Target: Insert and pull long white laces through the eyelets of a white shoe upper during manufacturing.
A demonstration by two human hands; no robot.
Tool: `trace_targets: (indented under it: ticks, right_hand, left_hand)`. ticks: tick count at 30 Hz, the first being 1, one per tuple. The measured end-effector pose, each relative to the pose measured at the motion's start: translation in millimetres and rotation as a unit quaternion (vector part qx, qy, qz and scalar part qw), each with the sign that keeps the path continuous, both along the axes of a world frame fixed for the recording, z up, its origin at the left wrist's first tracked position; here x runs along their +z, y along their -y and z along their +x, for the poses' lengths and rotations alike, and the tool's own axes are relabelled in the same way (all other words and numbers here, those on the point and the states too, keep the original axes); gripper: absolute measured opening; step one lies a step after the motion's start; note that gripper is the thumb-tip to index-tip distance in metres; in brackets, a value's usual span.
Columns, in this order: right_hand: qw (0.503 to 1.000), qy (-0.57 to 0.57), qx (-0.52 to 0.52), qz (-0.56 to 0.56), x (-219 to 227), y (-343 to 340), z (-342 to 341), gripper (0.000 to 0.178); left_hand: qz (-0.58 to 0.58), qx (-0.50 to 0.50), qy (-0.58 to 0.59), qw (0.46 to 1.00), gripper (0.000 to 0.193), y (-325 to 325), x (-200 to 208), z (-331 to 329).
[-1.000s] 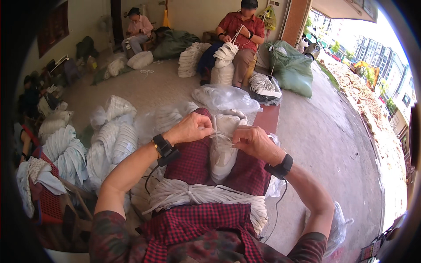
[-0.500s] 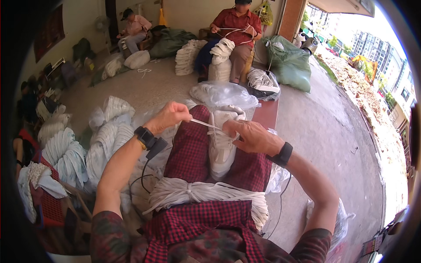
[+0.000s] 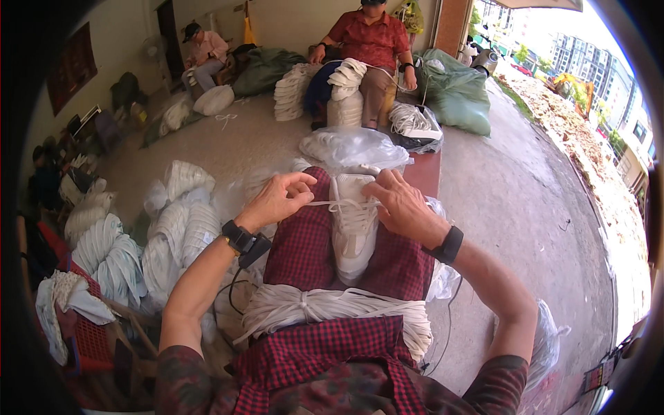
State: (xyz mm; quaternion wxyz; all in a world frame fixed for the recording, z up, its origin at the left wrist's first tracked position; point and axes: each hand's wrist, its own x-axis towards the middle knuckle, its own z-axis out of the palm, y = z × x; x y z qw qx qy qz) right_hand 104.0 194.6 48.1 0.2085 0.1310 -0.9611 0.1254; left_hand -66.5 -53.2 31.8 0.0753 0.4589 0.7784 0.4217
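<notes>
A white shoe (image 3: 354,242) sits between my knees, toe toward me, with a white shoelace (image 3: 339,205) crossing near the top of its tongue. To its left my left hand (image 3: 280,198) pinches one end of the lace, which runs straight across to the shoe. My right hand (image 3: 403,209) is closed at the shoe's upper right side, gripping the lace's other part; its fingertips are partly hidden. Across my lap, over a red-and-black checked apron (image 3: 311,353), lies a tied bundle of white laces (image 3: 304,309).
Stacked white shoe uppers (image 3: 169,235) fill the floor at left, beside a red basket (image 3: 90,339). Clear plastic bags (image 3: 353,146) lie beyond my knees. Two people sit farther back, near green sacks (image 3: 453,97) and a box of laces (image 3: 415,124).
My left hand has come lower and nearer the shoe, and the lace now runs level. My right hand has moved slightly up and right. The person in red has lowered and spread both hands.
</notes>
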Motion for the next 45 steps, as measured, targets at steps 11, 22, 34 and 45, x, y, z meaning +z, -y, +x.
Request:
trace_targets:
  ticks: [11, 22, 34, 45]
  right_hand:
    - [0.997, 0.014, -0.054, 0.060, -1.1, 3.8, 1.3, 0.021]
    - [0.981, 0.038, -0.012, -0.188, -12.9, -3.0, -1.1, 0.014]
    - [0.985, 0.044, -0.026, -0.164, -15.9, -2.5, -4.7, 0.014]
    - [0.982, -0.009, 0.023, -0.188, -19.3, -5.2, -3.7, 0.014]
  left_hand:
    - [0.023, -0.016, -0.076, 0.997, 0.022, -34.0, -11.6, 23.1]
    - [0.105, -0.022, -0.050, 0.993, 0.017, -29.0, -8.5, 32.5]
    - [0.146, -0.096, -0.207, 0.963, 0.015, -33.1, -16.9, 31.2]
    - [0.123, -0.055, -0.047, 0.990, 0.007, -28.7, -6.4, 53.5]
